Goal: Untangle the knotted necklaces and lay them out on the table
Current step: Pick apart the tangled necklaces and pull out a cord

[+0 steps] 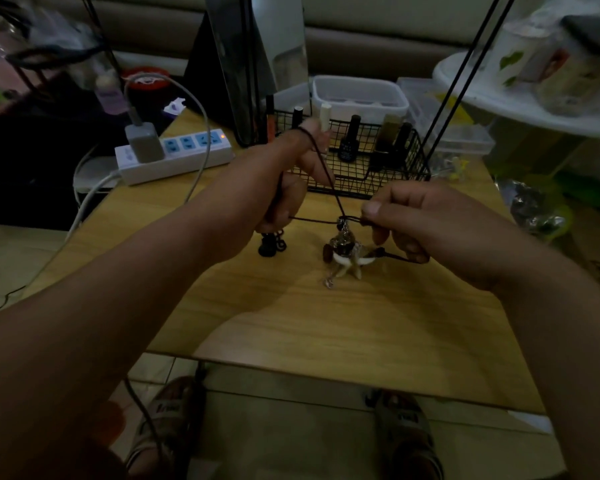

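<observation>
At 9 o'clock from the tangle, near the far left edge of the counter (291, 323), lies one white power strip (187, 157) with one grey charger (144, 143) plugged into it. It has no part in the work.

Next comes the left hand (274, 195). One of its fingers (309, 128) is raised with a dark cord (326, 174) looped over it, and the lower fingers are curled round another run of the cord. I think the hand holds the cord high to keep it tight, so that the crossing can be seen. At 6 o'clock from this hand is one black pendant (269, 245). I cannot tell if it hangs or rests on the wood.

In the middle, the knot (343, 220) is held in the air. From it, at 6 o'clock, hangs the cluster of pendants (343, 252), and its lowest pieces seem to touch the counter. I count three cord runs meeting at the knot. The pendants are too close together to count.

At 12 o'clock stands one black wire basket (413, 157) with several small bottles.

At 3 o'clock is the right hand (423, 223). Its thumb and first finger pinch the cord just beside the knot, probably to pull a loop open, and the other fingers are curled near a lower strand. No necklace is laid out yet.
</observation>
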`<state>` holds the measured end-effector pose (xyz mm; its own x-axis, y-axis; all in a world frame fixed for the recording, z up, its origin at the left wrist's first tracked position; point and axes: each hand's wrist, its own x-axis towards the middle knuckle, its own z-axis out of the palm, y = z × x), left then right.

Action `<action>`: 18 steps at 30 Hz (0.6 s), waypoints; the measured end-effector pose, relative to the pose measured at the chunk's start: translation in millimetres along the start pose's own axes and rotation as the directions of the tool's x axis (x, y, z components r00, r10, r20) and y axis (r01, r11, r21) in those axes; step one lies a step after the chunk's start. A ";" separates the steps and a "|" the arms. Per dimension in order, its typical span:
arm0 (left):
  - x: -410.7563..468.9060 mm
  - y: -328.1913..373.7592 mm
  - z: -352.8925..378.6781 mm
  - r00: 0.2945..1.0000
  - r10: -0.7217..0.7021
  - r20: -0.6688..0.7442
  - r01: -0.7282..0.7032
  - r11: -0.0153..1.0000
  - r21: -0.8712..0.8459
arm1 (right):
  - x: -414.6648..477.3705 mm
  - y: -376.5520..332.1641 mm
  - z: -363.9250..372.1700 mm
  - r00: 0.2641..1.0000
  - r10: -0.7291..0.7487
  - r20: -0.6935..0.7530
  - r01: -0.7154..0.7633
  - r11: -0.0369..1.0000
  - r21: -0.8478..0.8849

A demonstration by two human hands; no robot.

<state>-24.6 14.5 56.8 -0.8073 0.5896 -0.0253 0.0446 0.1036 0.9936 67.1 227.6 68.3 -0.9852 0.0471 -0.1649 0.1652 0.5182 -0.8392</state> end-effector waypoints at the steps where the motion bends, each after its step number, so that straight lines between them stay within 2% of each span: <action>1: -0.8 0.6 -1.1 1.000 -0.002 0.008 0.002 1.000 0.012 | -0.1 -0.6 0.7 1.000 -0.009 -0.001 0.009 1.000 -0.010; 7: -3.1 2.5 -1.6 0.995 -0.079 0.062 0.076 0.996 0.050 | -5.2 -9.7 4.7 0.992 -0.089 0.094 0.094 0.994 -0.051; 12: -3.2 3.3 0.1 0.987 -0.133 0.096 0.135 0.991 -0.017 | 0.2 -6.5 12.8 0.978 -0.145 0.149 0.151 0.988 -0.031; 15: -1.7 2.8 -0.3 0.986 -0.148 0.074 0.151 0.988 -0.039 | 2.4 -1.1 18.1 0.969 -0.165 0.181 0.158 0.986 0.054; 18: 0.0 0.1 -3.3 0.988 -0.150 0.042 0.152 0.987 -0.048 | 2.2 2.9 16.7 0.973 -0.166 0.160 0.160 0.986 0.049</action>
<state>-26.6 11.8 57.3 -0.7797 0.6001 -0.1788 -0.1069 0.1539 0.9823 66.1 214.9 56.9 -0.9788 -0.1767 -0.1039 0.0072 0.4769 -0.8790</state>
